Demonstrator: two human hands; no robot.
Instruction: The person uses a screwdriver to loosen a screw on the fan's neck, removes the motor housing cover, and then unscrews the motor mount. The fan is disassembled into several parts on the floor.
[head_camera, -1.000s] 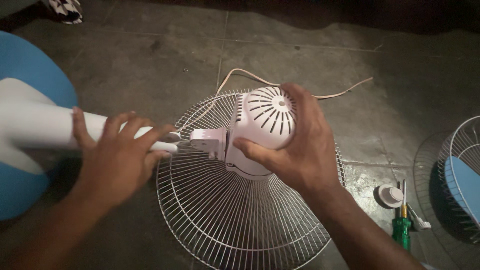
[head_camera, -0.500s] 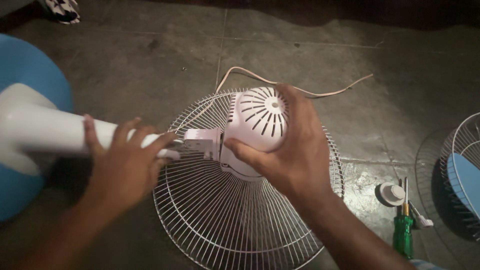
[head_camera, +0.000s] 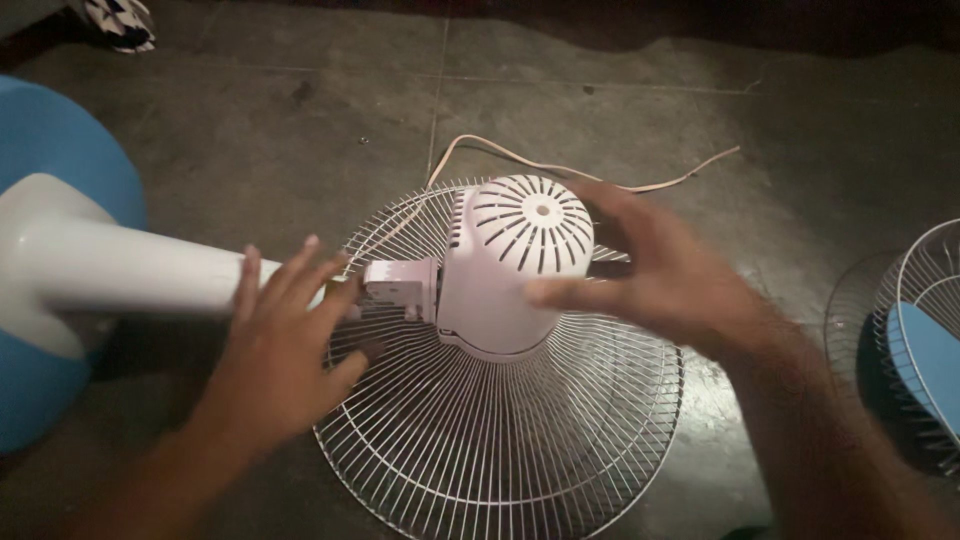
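- Head view: the white fan motor housing (head_camera: 515, 265) sits atop a wire fan guard (head_camera: 500, 420) lying on the floor (head_camera: 250, 130).
- The right hand (head_camera: 665, 275), blurred, is open just beside the housing's right side, thumb by its front; contact unclear.
- The left hand (head_camera: 285, 345), fingers spread, rests over the white stand pole (head_camera: 130, 270) left of the housing's neck bracket (head_camera: 400, 285).
- A cord (head_camera: 560, 165) trails behind.

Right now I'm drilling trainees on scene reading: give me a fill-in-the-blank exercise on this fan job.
1. The motor housing sits on a wire ____.
2. The left hand rests by the white ____.
3. The right hand is ____, fingers spread beside the housing.
4. The fan base is white and ____.

Missing: grille; pole; open; blue
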